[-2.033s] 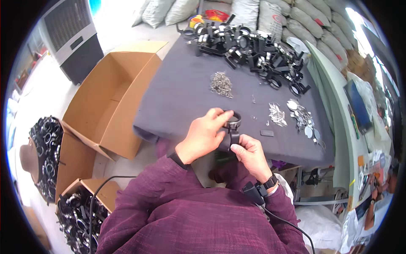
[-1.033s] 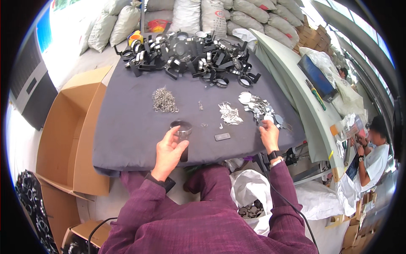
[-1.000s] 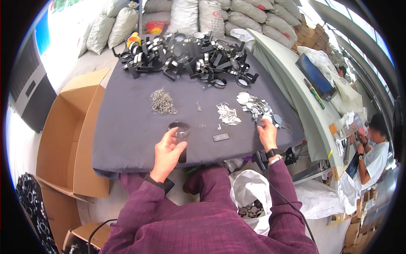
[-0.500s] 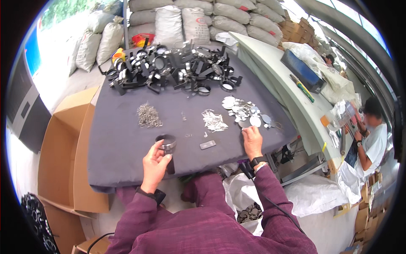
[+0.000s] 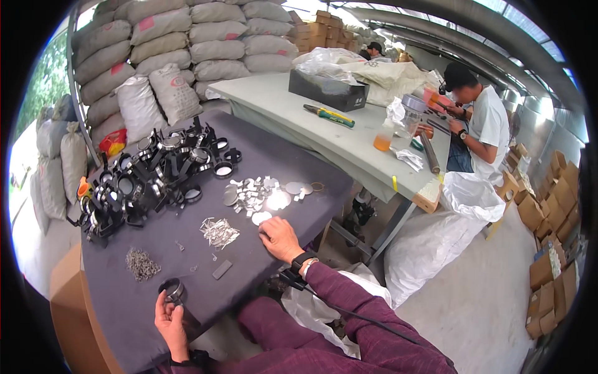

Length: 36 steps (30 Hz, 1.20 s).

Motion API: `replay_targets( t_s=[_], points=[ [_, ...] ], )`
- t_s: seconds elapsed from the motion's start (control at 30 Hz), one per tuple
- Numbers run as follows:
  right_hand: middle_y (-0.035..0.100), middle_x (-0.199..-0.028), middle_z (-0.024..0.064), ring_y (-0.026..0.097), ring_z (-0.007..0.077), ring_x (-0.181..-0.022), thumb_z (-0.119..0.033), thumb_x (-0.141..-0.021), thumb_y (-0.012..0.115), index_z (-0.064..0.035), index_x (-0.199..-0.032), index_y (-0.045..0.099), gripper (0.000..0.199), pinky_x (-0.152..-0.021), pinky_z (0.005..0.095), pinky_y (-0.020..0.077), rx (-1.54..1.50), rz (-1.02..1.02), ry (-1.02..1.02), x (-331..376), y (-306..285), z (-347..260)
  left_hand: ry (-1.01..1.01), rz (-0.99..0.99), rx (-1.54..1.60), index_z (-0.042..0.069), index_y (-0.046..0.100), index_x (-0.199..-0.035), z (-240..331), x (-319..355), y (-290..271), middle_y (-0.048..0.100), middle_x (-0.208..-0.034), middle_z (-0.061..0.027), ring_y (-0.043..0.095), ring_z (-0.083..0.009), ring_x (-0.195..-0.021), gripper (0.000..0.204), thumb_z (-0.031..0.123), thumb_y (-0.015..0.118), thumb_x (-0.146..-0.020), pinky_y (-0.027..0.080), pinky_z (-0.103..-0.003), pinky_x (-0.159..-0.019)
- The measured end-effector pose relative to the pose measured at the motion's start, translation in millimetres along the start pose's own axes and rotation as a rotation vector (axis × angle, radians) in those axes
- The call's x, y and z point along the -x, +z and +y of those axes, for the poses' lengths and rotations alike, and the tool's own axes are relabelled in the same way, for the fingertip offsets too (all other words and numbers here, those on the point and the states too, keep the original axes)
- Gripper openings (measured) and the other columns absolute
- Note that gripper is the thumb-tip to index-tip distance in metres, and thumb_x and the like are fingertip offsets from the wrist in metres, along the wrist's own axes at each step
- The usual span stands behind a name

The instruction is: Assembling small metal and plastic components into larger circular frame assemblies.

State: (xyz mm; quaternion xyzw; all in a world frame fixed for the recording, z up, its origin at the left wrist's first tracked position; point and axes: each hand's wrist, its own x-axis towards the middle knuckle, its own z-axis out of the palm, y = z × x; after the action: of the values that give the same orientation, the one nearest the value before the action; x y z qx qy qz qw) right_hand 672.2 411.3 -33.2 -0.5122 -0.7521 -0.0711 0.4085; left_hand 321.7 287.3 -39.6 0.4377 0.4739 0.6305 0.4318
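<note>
Left of one grey bar [image 5: 222, 269], the left hand [image 5: 172, 327] loosely holds one black ring [image 5: 177, 296]; right of it, the right hand [image 5: 281, 240] curls narrowly, any contents hidden.

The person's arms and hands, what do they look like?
The left hand and right hand wear no gloves. The right sleeve is long and purplish. There's a black band on each wrist, plus a pale band on the right one, and a black cable runs along that sleeve.
</note>
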Motion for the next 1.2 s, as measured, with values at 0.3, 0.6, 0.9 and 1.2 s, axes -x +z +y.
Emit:
replay_targets(
  t_s=[0.3,0.6,0.9,1.2],
  points=[
    [0.059,-0.086,0.0039,0.055,0.0243,-0.087,-0.012,-0.076,0.066,-0.0100,-0.084,0.057,0.012,-0.076,0.0363,0.0420,-0.043,0.006,0.032,1.0,1.9,-4.7,0.019,0.037,-0.068,0.001,0.047,-0.133,4.9,3.5,-0.2,0.049,-0.080,0.0039,0.043,-0.0009,-0.063,0.053,0.003,0.062,-0.082,0.034,-0.014,-0.049],
    [0.059,-0.083,0.0039,0.055,0.0243,-0.084,-0.010,-0.076,0.065,-0.0102,-0.083,0.056,0.011,-0.074,0.0363,0.0413,-0.052,0.041,0.016,-0.8,2.7,-4.7,0.009,0.046,-0.073,0.003,0.048,-0.134,7.0,2.4,0.2,0.049,-0.081,0.0040,0.045,-0.0010,-0.065,0.056,0.006,0.065,-0.081,0.038,-0.014,-0.050],
    [0.058,-0.083,0.0039,0.054,0.0248,-0.083,-0.010,-0.075,0.065,-0.0106,-0.083,0.056,0.012,-0.072,0.0369,0.0412,-0.035,0.049,0.013,0.4,0.6,-6.2,0.001,0.024,-0.078,0.003,0.047,-0.134,6.5,3.4,0.1,0.050,-0.085,0.0036,0.046,-0.0010,-0.068,0.055,0.006,0.064,-0.082,0.038,-0.014,-0.050],
    [0.059,-0.084,0.0054,0.054,0.0260,-0.086,-0.011,-0.074,0.064,-0.0087,-0.083,0.057,0.012,-0.075,0.0376,0.0417,-0.036,0.023,0.002,-5.6,4.4,-4.3,0.006,0.079,-0.072,0.003,0.048,-0.134,12.1,2.7,4.6,0.050,-0.084,0.0034,0.046,-0.0014,-0.068,0.054,0.004,0.064,-0.081,0.037,-0.014,-0.050]
  ],
)
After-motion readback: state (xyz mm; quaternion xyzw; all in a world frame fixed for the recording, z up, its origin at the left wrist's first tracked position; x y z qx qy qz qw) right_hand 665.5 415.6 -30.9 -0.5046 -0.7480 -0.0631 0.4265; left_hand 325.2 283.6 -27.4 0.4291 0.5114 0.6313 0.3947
